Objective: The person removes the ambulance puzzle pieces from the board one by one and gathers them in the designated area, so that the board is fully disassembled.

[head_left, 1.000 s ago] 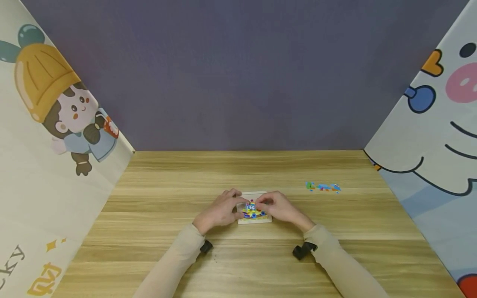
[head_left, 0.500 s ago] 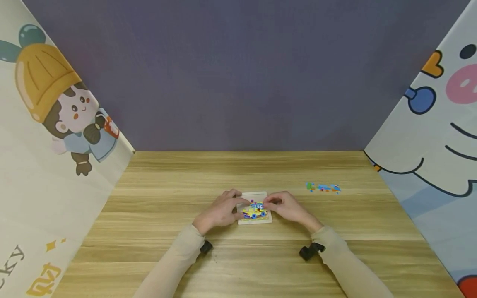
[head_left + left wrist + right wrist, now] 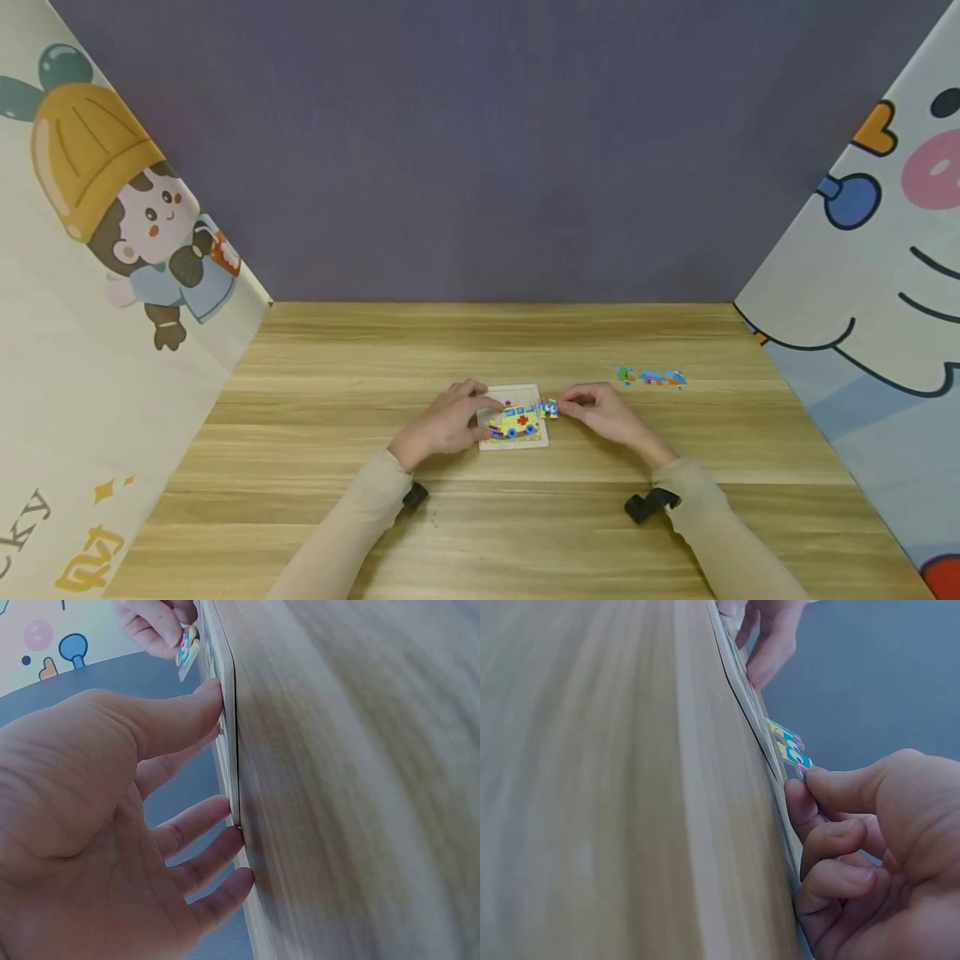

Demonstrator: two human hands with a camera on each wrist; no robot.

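A small pale-framed puzzle board (image 3: pixel 525 390) with a yellow car picture (image 3: pixel 520 421) lies flat on the table. My left hand (image 3: pixel 442 427) rests at its left side. In the left wrist view the thumb (image 3: pixel 169 720) presses on the board and the fairly straight fingers touch the board and tabletop. Just beyond the board's right edge, my right hand (image 3: pixel 609 414) pinches a blue and yellow puzzle piece (image 3: pixel 548 408) printed with eyes. The right wrist view has this piece (image 3: pixel 789 746) between thumb and index fingertip, the other fingers curled. Part of the board's left side is covered by my left hand.
Several blue, green and orange puzzle pieces (image 3: pixel 652 377) lie farther back to the right on the wooden table (image 3: pixel 510 525). A dark panel (image 3: pixel 480 150) rises behind the table, and printed cartoon panels flank it.
My right hand has drawn the eyed puzzle piece rightward, from over the board to just past its right edge. More of the car picture shows. The left hand stays in place.
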